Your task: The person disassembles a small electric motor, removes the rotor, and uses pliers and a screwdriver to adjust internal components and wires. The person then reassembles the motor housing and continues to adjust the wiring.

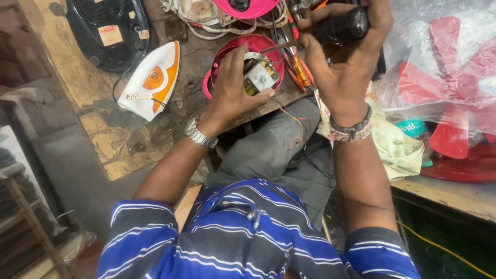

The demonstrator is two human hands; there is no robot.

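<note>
Upper centre of frame: the left hand (235, 88) is curled shut around a small electric motor (260, 76), grey metal block with yellowish windings, held just above the edge of the desk (129, 139). The right hand (341, 62) is closed tight on the black handle of a screwdriver (338, 26), its thin shaft running left with the tip at or just beside the top of the motor; exact contact is hard to tell. Looks like a screw-working step on the motor, mid-way, judged from the pose; the next move would need the motor kept steady and the tip kept seated straight. Thin wires (294, 124) hang from the motor down over the person's lap. Right behind the motor sits a pink round housing (258, 46), open like a bowl; what is inside is hidden by the hands. Another screwdriver with an orange handle (299, 72) lies beside it. Upper left: a white and orange iron (152, 80) and a black appliance shell (106, 31). Right side: a clear plastic bag (413, 57) holds red fan blades (449, 88).
</note>
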